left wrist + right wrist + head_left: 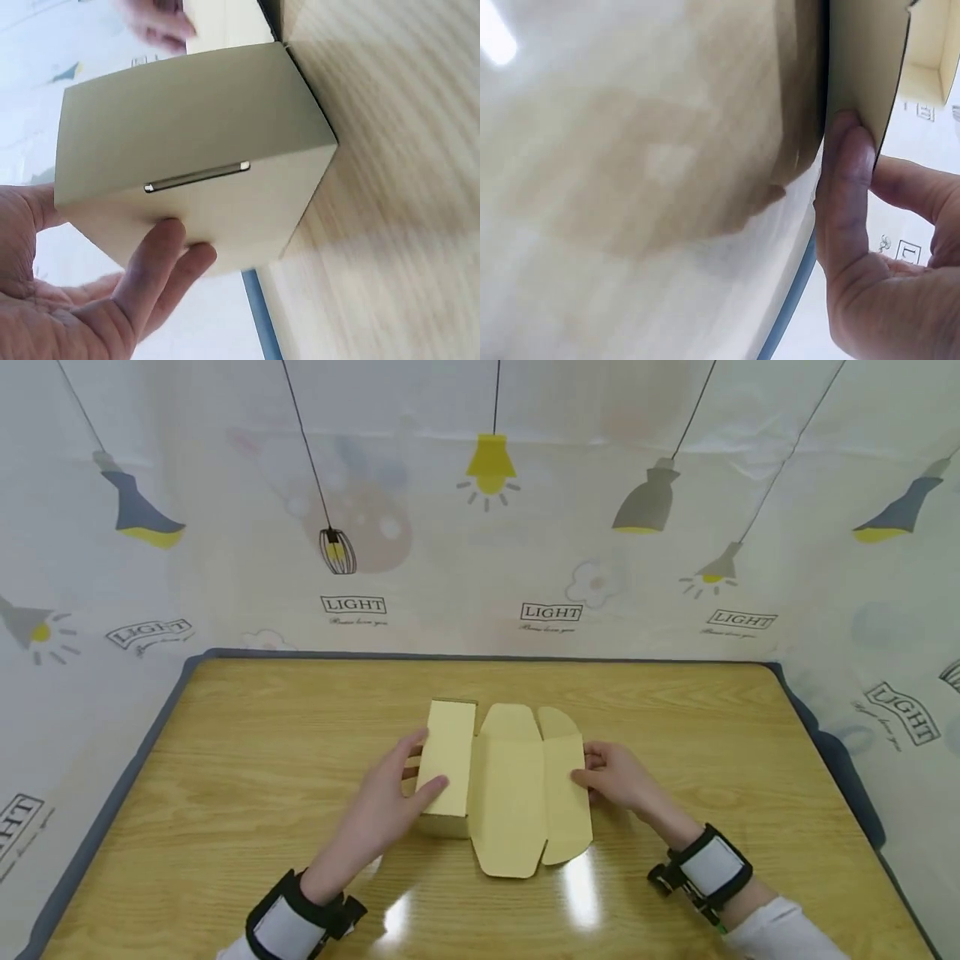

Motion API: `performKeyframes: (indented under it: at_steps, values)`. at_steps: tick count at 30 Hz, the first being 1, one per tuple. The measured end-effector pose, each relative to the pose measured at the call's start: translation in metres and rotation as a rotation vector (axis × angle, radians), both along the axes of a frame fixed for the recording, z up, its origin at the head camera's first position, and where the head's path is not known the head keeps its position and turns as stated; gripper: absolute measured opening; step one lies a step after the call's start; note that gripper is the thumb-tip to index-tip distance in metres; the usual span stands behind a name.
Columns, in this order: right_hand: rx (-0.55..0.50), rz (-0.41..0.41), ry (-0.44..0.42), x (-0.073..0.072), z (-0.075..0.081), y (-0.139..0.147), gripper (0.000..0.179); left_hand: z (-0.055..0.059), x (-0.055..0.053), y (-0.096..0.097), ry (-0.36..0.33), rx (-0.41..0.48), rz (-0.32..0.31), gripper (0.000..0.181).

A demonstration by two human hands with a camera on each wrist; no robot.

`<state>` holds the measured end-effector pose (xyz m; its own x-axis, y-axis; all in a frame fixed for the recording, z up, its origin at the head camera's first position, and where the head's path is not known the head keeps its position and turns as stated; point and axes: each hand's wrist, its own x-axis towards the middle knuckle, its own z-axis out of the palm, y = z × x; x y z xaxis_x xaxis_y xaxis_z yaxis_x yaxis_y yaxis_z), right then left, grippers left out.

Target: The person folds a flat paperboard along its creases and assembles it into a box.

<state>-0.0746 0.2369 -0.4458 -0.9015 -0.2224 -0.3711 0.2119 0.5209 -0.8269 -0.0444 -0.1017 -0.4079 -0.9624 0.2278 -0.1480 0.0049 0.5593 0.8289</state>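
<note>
A yellowish cardboard box lies on the table with its lid panel spread out to the right. My left hand grips the box body, thumb on top and fingers against the left side. In the left wrist view, fingertips press the box wall just below a narrow slot. At the lid's outer edge, my right hand pinches the end flap between thumb and fingers. The right wrist view shows fingers against the flap's underside. Rounded side tabs stick out from the lid.
The wood-grain table has a dark blue edge. Behind it and at both sides hangs a pale curtain printed with lamps. Light reflections shine on the tabletop near the front.
</note>
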Motion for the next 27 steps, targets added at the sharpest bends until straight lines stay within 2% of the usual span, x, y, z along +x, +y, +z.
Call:
performKeyframes:
  at_steps: [3,7,9,12,15,18,23,27]
  values:
    - [0.061,0.038,-0.001,-0.020,0.001,0.000,0.047,-0.002,0.013,0.007,0.034,-0.004,0.040,0.076]
    - [0.117,0.073,-0.011,-0.040,0.003,-0.001,0.047,-0.002,0.025,0.015,0.110,-0.085,0.057,0.078]
    - [0.143,0.077,-0.002,-0.045,0.003,-0.003,0.047,-0.001,0.028,0.017,0.143,-0.122,0.066,0.078]
    - [0.176,0.065,0.001,-0.047,0.002,-0.004,0.049,-0.002,0.026,0.015,0.185,-0.144,0.087,0.078]
    - [0.156,0.046,-0.005,-0.038,0.003,0.003,0.051,0.000,0.018,0.009,0.215,-0.134,0.099,0.077]
    - [0.093,0.018,-0.033,-0.020,0.006,0.015,0.053,0.005,0.006,0.002,0.224,-0.111,0.092,0.074]
    - [-0.017,0.017,-0.080,0.017,0.010,0.031,0.055,0.009,-0.015,-0.008,0.197,-0.066,0.047,0.069]
    - [-0.105,0.052,-0.143,0.039,0.008,0.034,0.055,0.005,-0.027,-0.011,0.153,-0.051,0.011,0.063]
